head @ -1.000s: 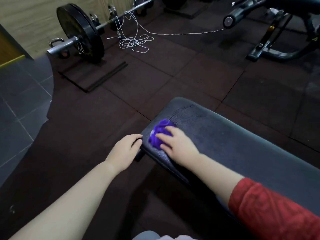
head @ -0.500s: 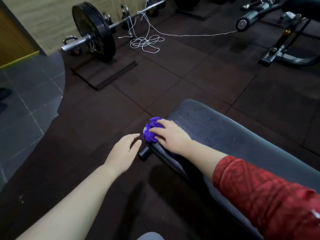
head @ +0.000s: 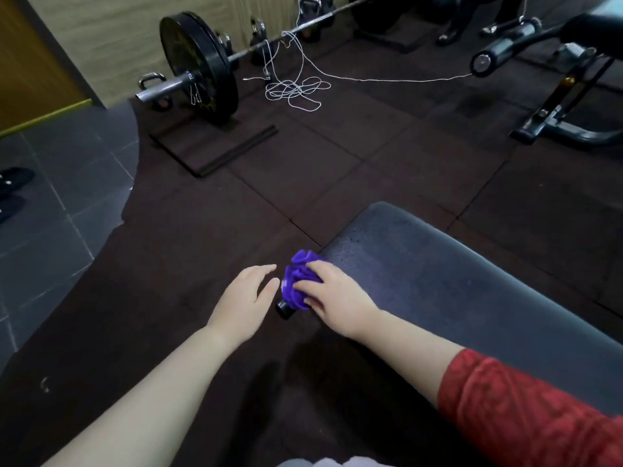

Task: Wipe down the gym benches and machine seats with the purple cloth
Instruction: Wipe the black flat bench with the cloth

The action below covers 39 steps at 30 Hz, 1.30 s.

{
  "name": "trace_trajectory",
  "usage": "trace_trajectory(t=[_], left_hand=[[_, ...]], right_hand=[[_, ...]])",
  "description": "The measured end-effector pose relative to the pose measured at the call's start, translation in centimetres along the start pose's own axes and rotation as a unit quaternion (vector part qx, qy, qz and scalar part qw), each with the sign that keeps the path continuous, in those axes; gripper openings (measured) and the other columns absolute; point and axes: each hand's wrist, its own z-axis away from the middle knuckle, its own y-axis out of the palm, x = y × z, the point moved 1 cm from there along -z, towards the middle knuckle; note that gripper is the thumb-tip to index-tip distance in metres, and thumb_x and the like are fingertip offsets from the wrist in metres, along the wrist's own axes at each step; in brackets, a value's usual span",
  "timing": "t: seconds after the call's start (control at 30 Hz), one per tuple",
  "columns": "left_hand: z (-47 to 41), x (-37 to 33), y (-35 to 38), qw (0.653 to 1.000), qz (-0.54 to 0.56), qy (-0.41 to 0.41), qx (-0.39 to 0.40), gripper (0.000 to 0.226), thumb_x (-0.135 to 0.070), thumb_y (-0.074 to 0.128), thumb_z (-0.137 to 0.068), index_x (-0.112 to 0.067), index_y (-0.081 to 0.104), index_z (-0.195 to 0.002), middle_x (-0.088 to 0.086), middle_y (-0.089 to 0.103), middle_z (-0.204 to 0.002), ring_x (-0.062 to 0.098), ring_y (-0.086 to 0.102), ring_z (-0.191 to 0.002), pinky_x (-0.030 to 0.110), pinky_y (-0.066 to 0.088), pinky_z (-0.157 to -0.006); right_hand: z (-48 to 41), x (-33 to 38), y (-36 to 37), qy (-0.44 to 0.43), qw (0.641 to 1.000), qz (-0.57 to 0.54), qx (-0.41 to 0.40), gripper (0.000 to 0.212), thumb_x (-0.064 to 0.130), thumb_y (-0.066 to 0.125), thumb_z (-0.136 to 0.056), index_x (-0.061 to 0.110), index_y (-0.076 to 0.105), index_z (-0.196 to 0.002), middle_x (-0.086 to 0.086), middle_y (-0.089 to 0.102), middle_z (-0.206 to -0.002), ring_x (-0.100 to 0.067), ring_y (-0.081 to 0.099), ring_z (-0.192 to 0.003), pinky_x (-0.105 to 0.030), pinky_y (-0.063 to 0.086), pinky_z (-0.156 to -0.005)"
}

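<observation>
Sliding off the top of the pad over the last second, the cloth (head: 298, 281) has come down to the bench's (head: 438, 271) near left corner, and the left hand (head: 244, 299), which was touching the pad's edge, has drawn a little away from it.

Nearest to the person, a red sleeve (head: 522, 416) covers the right upper arm; the left arm is bare. The left hand hovers over the floor just beside the cloth, its grip apart, fingers straight and relaxed and holding nothing. The right hand (head: 332, 298) lies on the bunched purple cloth, its grip closed round it, fingers curled over the top and pressing it to the corner of the dark pad. Just under the cloth the black end of a frame tube (head: 285, 308) sticks out. The pad runs away to the right, dull grey, with a speckled patch near the cloth.

Beyond lie dark rubber mats (head: 303, 170), and to the left grey tiles (head: 50, 197) with black shoes (head: 13, 183) at the edge. Farther off a white cord (head: 296, 89) sits in a loose tangle on the mats, one strand running right to a black machine (head: 556, 106). A barbell (head: 199, 65) with a big black plate rests by the far wall, kettlebells (head: 258, 30) behind it.
</observation>
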Motion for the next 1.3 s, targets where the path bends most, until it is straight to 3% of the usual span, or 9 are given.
trace_trajectory(t=[0.2,0.47,0.6,0.73,0.93,1.07,1.17,1.3], left_hand=[[-0.2,-0.1,-0.2,1.000,-0.003,0.003,-0.009,0.040,-0.036,0.044,-0.099,-0.023,0.051,-0.135,-0.009,0.050,-0.137,0.005,0.045,-0.126,0.025,0.034,-0.107],[-0.3,-0.7,0.6,1.000,-0.016,0.020,-0.006,0.039,-0.034,0.046,-0.098,-0.020,0.052,-0.135,-0.007,0.051,-0.136,0.006,0.044,-0.127,0.021,0.030,-0.107],[-1.5,-2.0,2.8,0.996,-0.046,0.065,0.026,0.042,-0.034,0.049,-0.097,-0.017,0.052,-0.136,-0.002,0.047,-0.142,0.009,0.039,-0.132,0.016,0.023,-0.108],[-3.2,-3.6,5.7,0.992,-0.059,0.094,0.068,0.051,-0.040,0.046,-0.097,-0.022,0.040,-0.144,-0.005,0.034,-0.153,0.008,0.024,-0.142,0.027,0.020,-0.116],[-5.5,-4.7,6.7,0.988,-0.108,0.080,0.076,0.051,-0.038,0.042,-0.098,-0.017,0.040,-0.145,-0.001,0.037,-0.151,0.014,0.032,-0.139,0.030,0.026,-0.114],[-5.8,-4.6,6.3,0.985,-0.116,0.079,0.096,0.049,-0.036,0.043,-0.098,-0.018,0.041,-0.144,-0.001,0.038,-0.150,0.013,0.033,-0.138,0.028,0.026,-0.113],[-5.8,-4.6,6.3,0.987,-0.109,0.073,0.092,0.047,-0.034,0.044,-0.098,-0.019,0.043,-0.143,-0.002,0.040,-0.149,0.013,0.036,-0.136,0.025,0.027,-0.111],[-6.3,-5.1,6.1,0.987,-0.122,0.070,0.075,0.043,-0.033,0.045,-0.097,-0.019,0.050,-0.138,-0.002,0.048,-0.141,0.015,0.044,-0.129,0.027,0.034,-0.104]], right_hand=[[-1.3,-0.8,0.4,0.012,1.000,0.004,0.008,0.029,0.030,0.058,-0.087,0.021,0.064,-0.114,-0.009,0.054,-0.121,-0.027,0.051,-0.112,-0.034,0.043,-0.097],[-4.4,-5.2,-1.3,0.165,0.985,0.030,-0.039,0.021,0.031,0.060,-0.085,0.018,0.069,-0.100,-0.009,0.058,-0.113,-0.034,0.052,-0.101,-0.040,0.041,-0.093],[-4.7,-9.5,-3.3,0.206,0.976,0.044,-0.045,0.025,0.029,0.061,-0.087,0.018,0.067,-0.109,-0.008,0.054,-0.125,-0.033,0.050,-0.109,-0.049,0.030,-0.105],[-5.2,-13.7,-4.0,0.246,0.967,0.041,-0.049,0.029,0.031,0.059,-0.089,0.022,0.064,-0.116,-0.010,0.051,-0.131,-0.031,0.048,-0.119,-0.052,0.021,-0.111],[-5.5,-15.8,-4.7,0.335,0.937,0.026,-0.091,0.035,0.032,0.053,-0.091,0.021,0.059,-0.124,-0.012,0.049,-0.130,-0.031,0.043,-0.124,-0.051,0.023,-0.111],[-5.3,-15.2,-5.0,0.406,0.909,0.012,-0.097,0.038,0.032,0.049,-0.093,0.021,0.053,-0.130,-0.015,0.043,-0.134,-0.034,0.041,-0.124,-0.041,0.033,-0.106],[-3.4,-13.0,-4.6,0.335,0.937,0.020,-0.102,0.036,0.032,0.053,-0.091,0.022,0.058,-0.126,-0.011,0.046,-0.133,-0.031,0.044,-0.122,-0.036,0.038,-0.099],[-0.7,-9.9,-3.2,0.214,0.975,0.008,-0.052,0.035,0.032,0.059,-0.089,0.023,0.062,-0.123,-0.010,0.048,-0.137,-0.029,0.044,-0.125,-0.034,0.037,-0.103]])
